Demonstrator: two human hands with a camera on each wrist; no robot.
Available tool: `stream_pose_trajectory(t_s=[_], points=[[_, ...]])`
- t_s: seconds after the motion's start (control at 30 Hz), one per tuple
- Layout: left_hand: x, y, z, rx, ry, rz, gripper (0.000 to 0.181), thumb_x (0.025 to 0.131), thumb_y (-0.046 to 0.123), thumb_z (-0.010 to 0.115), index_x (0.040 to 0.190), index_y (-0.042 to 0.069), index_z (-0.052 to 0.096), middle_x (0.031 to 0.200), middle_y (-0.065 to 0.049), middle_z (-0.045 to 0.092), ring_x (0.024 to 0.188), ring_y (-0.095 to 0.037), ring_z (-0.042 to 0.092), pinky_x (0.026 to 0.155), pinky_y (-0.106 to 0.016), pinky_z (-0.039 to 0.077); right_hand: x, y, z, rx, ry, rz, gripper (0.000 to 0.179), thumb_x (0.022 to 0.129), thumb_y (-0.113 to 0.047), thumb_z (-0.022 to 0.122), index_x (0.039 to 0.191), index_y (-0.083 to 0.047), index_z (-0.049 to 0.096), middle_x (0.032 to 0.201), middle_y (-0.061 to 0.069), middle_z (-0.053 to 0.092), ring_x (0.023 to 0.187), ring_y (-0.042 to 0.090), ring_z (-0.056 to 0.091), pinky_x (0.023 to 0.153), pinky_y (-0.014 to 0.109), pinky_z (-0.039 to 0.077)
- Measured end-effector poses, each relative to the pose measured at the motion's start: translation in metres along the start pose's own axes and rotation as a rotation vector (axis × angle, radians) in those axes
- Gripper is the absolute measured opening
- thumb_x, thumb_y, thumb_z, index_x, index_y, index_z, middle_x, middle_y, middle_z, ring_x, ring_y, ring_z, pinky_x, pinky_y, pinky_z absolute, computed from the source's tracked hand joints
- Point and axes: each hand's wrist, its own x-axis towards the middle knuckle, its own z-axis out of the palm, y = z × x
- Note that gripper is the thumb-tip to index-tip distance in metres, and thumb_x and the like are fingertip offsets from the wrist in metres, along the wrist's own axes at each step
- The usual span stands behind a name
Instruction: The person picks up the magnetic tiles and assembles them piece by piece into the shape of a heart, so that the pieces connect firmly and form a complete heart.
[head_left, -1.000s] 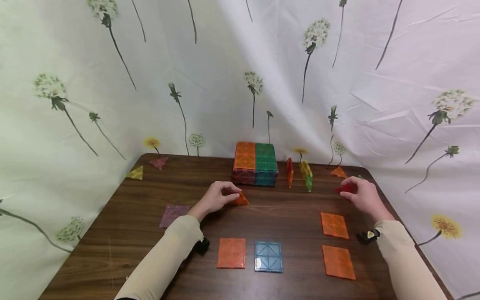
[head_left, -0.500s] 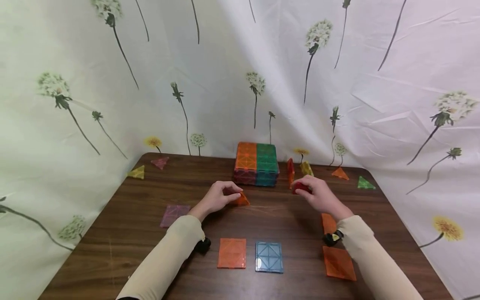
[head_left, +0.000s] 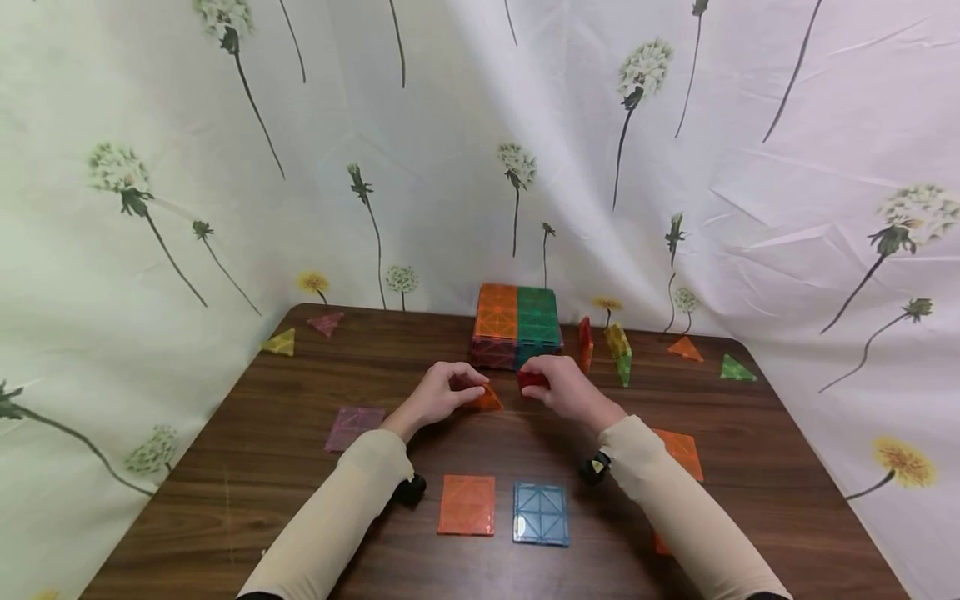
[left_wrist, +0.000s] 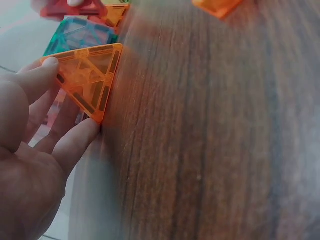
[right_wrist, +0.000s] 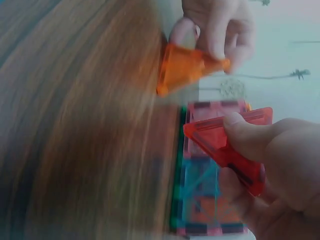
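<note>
My left hand (head_left: 438,398) pinches a translucent orange triangular magnetic tile (left_wrist: 87,75), which stands on edge on the wooden table. Its thumb and fingers grip the tile's left side in the left wrist view. A red triangular magnetic tile (right_wrist: 241,162) is held between the thumb and fingers of my right hand (head_left: 573,390). The two tiles face each other with a small gap between them. Just behind them sits a low box of square tiles (head_left: 517,321), orange and green on top. The right hand hides part of its front.
An orange square tile (head_left: 467,505) and a blue one (head_left: 541,514) lie in front. A purple square (head_left: 354,429) lies left, an orange square (head_left: 681,452) right, partly under the sleeve. Upright red (head_left: 586,343) and yellow-green tiles (head_left: 619,354) stand behind. Triangles lie at both back corners.
My right hand has carried the red triangular tile leftward from the table's right side to beside the orange one. The left hand stays in place, holding the orange tile.
</note>
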Motion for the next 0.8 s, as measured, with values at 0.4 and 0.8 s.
stream_pose_trajectory(t_s=[0.4,0.8], points=[[0.001,0.0,0.002,-0.006,0.007,0.004,0.015,0.098,0.013,0.076,0.112,0.015,0.08,0.108,-0.001,0.078,0.101,-0.018,0.066,0.095,-0.043,0.053,0.012,-0.016,0.019,0.051,-0.049,0.001,0.015,0.097,-0.011,0.078,0.111,-0.012,0.072,0.103,0.002,0.074,0.091,0.013,0.069,0.085,0.032,0.06],[0.0,0.005,0.0,-0.006,-0.019,0.022,0.013,0.099,0.016,0.075,0.112,0.016,0.079,0.107,0.001,0.077,0.101,-0.018,0.066,0.097,-0.043,0.053,0.009,-0.015,0.025,0.062,0.007,-0.016,0.006,0.097,-0.008,0.077,0.1,-0.012,0.074,0.097,0.0,0.073,0.083,0.01,0.066,0.08,0.03,0.06]])
